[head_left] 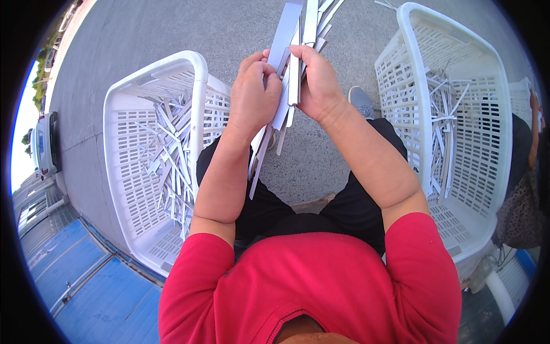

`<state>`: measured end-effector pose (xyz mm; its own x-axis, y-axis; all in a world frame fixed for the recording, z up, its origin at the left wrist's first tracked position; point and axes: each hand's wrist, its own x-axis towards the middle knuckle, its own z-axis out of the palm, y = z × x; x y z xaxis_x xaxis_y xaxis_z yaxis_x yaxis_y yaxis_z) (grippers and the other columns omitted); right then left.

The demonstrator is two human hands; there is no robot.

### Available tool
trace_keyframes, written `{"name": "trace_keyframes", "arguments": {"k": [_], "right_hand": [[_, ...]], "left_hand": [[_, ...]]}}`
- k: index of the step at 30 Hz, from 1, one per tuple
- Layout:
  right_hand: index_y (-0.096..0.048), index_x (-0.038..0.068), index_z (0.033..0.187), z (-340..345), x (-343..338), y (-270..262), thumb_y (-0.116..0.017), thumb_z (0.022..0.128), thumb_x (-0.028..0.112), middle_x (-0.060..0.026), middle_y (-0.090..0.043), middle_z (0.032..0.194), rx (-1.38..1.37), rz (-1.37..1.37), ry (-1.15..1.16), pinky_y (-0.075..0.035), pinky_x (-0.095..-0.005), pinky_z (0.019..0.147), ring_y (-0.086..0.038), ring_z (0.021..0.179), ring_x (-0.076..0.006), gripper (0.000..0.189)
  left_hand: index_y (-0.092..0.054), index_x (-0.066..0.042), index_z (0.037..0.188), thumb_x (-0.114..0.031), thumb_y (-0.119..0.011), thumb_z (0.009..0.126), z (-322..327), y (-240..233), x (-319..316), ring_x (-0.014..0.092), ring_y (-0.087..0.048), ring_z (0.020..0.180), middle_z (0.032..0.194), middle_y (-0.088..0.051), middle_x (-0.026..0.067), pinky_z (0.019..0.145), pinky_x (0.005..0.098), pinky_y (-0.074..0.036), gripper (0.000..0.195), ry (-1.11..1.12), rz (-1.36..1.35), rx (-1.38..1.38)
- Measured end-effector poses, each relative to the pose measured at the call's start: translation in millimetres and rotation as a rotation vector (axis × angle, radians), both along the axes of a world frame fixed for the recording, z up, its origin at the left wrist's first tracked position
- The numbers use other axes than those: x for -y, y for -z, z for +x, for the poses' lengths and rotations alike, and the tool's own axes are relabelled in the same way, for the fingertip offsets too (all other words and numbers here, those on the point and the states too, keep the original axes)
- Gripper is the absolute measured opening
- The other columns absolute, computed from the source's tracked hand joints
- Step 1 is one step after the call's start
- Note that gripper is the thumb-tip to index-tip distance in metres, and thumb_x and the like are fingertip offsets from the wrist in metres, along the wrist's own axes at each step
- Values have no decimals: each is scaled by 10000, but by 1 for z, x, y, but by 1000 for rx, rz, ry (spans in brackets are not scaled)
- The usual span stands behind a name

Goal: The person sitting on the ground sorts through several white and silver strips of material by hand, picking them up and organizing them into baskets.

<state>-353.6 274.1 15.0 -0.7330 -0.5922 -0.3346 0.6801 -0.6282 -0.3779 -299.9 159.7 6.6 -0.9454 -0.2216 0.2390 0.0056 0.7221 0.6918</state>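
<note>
Between my knees, both hands hold a loose bundle of long, thin white and grey strips [293, 81], perhaps card or plastic; the material is unclear. My left hand [256, 92] grips the bundle from the left, its fingers curled round a wide pale strip [284, 32]. My right hand [318, 81] holds the right side, thumb on top near a narrow folded strip. Strip ends fan out above both hands, and others hang below my left hand towards my thigh. Some fingers are hidden behind the strips.
White slatted plastic baskets stand on my left [198, 107] and right [423, 107], each with many loose strips inside. A few strips lie on the concrete ground [309, 172] at the top. Another person's arm [534, 129] shows at the far right. A vehicle [45, 144] stands far left.
</note>
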Motion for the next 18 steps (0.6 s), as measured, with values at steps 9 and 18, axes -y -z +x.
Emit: {"name": "trace_keyframes", "arguments": {"k": [9, 18], "right_hand": [[-437, -71, 1091, -9, 0, 9, -412, 853, 146, -182, -586, 989, 59, 55, 40, -489, -394, 811, -584, 916, -262, 323], [-464, -32, 1009, -14, -9, 13, -473, 815, 99, -174, -578, 946, 90, 88, 103, -508, -408, 764, -583, 831, -261, 234]], "left_hand": [[-572, 33, 869, -90, -471, 851, 9, -25, 15, 214, -546, 1035, 1229, -492, 169, 848, 299, -454, 161, -134, 617, 107], [-492, -10, 933, -159, -415, 895, 53, -51, 123, 224, -584, 913, 998, -567, 120, 774, 322, -502, 172, -873, 1629, -964]]}}
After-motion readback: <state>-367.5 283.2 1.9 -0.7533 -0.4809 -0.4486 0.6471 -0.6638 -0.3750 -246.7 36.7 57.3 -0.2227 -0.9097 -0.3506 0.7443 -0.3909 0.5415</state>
